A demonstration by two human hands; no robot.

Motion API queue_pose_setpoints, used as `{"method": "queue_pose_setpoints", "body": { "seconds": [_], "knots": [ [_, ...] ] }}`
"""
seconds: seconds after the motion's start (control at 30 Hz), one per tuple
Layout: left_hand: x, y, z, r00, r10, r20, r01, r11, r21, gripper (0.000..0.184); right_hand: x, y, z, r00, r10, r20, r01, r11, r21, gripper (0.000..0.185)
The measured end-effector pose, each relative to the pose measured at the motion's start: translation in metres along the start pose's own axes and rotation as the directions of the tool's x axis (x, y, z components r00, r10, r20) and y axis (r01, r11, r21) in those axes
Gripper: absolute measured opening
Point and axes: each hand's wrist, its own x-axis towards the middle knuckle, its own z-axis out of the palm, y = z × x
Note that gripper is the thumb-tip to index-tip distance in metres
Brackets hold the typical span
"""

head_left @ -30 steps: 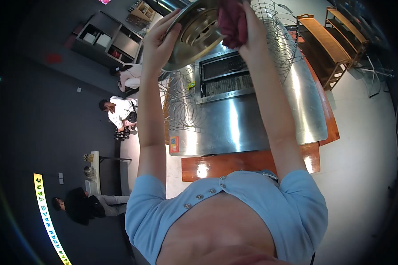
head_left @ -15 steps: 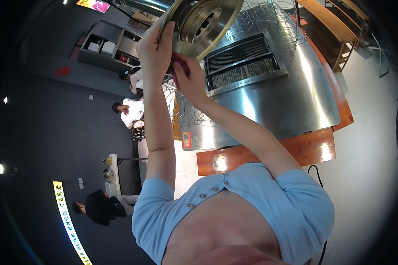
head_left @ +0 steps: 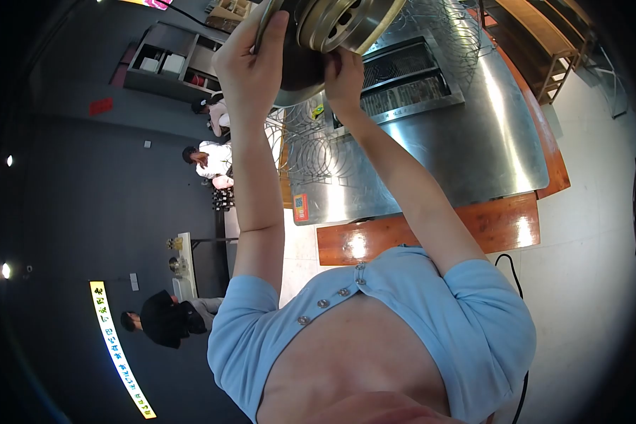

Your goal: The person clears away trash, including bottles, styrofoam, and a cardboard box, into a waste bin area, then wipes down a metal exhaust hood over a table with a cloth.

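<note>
A round metal extractor hood point(head_left: 304, 74) with a slotted central ring hangs at the top of the view, partly cut off by the frame edge. My left hand point(head_left: 251, 67) grips its outer rim on the left, thumb on the inner face. Against the hood, just below the central ring, my right hand point(head_left: 345, 79) has its fingers curled together. What lies inside those fingers is hidden; no cloth can be made out there. Behind the hood, a rectangular grill point(head_left: 403, 78) is set into the steel tabletop point(head_left: 445, 152).
Wire racks point(head_left: 318, 155) lie along the table's left side, with more at the far side. Wooden benches point(head_left: 466, 230) flank the table. A black cable point(head_left: 519, 283) runs at the right. People point(head_left: 173, 318) are at the left, near a counter point(head_left: 169, 67).
My right hand has moved right and up toward the hood's central ring. The dark red cloth seen in it before no longer shows. The hood appears higher in view; my left hand keeps its rim.
</note>
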Motion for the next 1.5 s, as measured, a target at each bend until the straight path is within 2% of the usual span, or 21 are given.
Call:
{"method": "queue_pose_setpoints", "body": {
  "seconds": [0.1,0.17,0.3,0.37,0.4,0.43,0.5,0.63,0.7,0.77,0.83,0.97,1.03,1.07,1.13,1.2,1.27,1.3,1.37,1.43,1.5],
  "knots": [
    [0.001,0.009,0.010,0.994,-0.102,0.022,0.102,0.995,0.004,0.026,-0.016,-0.040,-0.008,0.985,0.057,0.163,-0.072,0.994,0.085,0.021],
    [0.003,0.008,0.016,0.998,-0.055,0.039,0.054,0.998,0.008,0.026,-0.028,-0.070,-0.025,0.962,0.122,0.246,-0.191,0.940,0.281,0.023],
    [0.004,0.006,0.020,0.994,-0.077,0.074,0.072,0.995,0.062,0.028,-0.059,-0.086,-0.042,0.970,0.065,0.236,-0.140,0.938,0.316,0.026],
    [0.004,0.003,0.019,0.985,-0.148,0.088,0.141,0.986,0.085,0.028,-0.080,-0.083,-0.039,0.938,0.156,0.309,-0.286,0.850,0.441,0.025],
    [0.004,0.002,0.019,0.992,-0.096,0.075,0.093,0.995,0.043,0.028,-0.069,-0.093,-0.051,0.668,0.356,0.653,-0.742,0.373,0.557,0.021],
    [0.003,0.001,0.018,0.997,-0.047,0.061,0.046,0.999,0.003,0.028,-0.070,-0.083,-0.033,0.751,0.419,0.511,-0.661,0.468,0.587,0.017],
    [0.001,0.003,0.017,0.999,-0.029,0.042,0.030,0.999,-0.022,0.028,-0.066,-0.065,-0.020,0.664,0.594,0.455,-0.712,0.315,0.628,0.016],
    [-0.008,-0.006,0.014,0.997,-0.070,0.032,0.071,0.996,-0.059,0.028,-0.054,-0.018,0.008,0.546,0.745,0.384,-0.761,0.249,0.599,0.018],
    [-0.010,-0.003,0.019,0.997,-0.062,0.050,0.066,0.995,-0.069,0.028,-0.064,0.010,0.026,0.653,0.748,0.115,-0.707,0.549,0.445,0.022],
    [-0.011,0.000,0.026,0.999,-0.024,0.031,0.025,0.999,-0.035,0.027,-0.053,-0.034,-0.005,0.579,0.794,0.188,-0.775,0.463,0.430,0.024],
    [-0.013,-0.004,0.032,0.999,0.025,0.048,-0.021,0.997,-0.073,0.026,-0.054,-0.067,-0.022,0.510,0.735,0.447,-0.841,0.317,0.439,0.023],
    [-0.016,-0.003,0.033,0.991,-0.041,0.129,0.038,0.999,0.025,0.027,-0.055,-0.056,-0.022,0.516,0.654,0.553,-0.846,0.286,0.450,0.024],
    [-0.017,-0.011,0.030,0.981,0.159,0.108,-0.165,0.985,0.043,0.027,-0.041,-0.028,-0.014,0.397,0.756,0.521,-0.879,0.150,0.452,0.024],
    [-0.018,-0.002,0.027,0.989,0.063,0.133,-0.058,0.997,-0.047,0.024,-0.032,-0.003,-0.013,0.346,0.735,0.584,-0.885,0.050,0.462,0.026],
    [-0.019,0.001,0.025,0.989,0.063,0.131,-0.054,0.996,-0.072,0.024,-0.026,0.026,-0.005,0.454,0.734,0.505,-0.827,0.136,0.546,0.011],
    [-0.018,0.000,0.025,0.988,0.077,0.130,-0.063,0.992,-0.105,0.025,-0.024,0.028,-0.008,0.500,0.698,0.512,-0.803,0.153,0.576,0.019],
    [-0.014,-0.002,0.023,0.985,0.112,0.131,-0.107,0.993,-0.045,0.026,-0.031,0.004,-0.027,0.407,0.536,0.740,-0.839,-0.101,0.535,0.015],
    [-0.012,-0.003,0.024,0.980,0.145,0.138,-0.149,0.989,0.016,0.028,-0.039,0.005,-0.023,0.407,0.537,0.739,-0.840,-0.097,0.534,0.015],
    [-0.010,-0.004,0.025,0.982,0.118,0.147,-0.120,0.993,0.003,0.028,-0.064,0.009,-0.009,0.356,0.340,0.870,-0.805,-0.362,0.471,0.012],
    [-0.011,-0.006,0.027,0.983,0.090,0.160,-0.090,0.996,-0.007,0.027,-0.059,-0.005,-0.014,0.336,0.332,0.881,-0.809,-0.376,0.451,0.012],
    [-0.013,-0.009,0.028,0.975,0.172,0.145,-0.172,0.985,-0.012,0.027,-0.058,0.004,-0.004,0.421,0.604,0.677,-0.803,-0.099,0.588,0.012]
  ]
}}
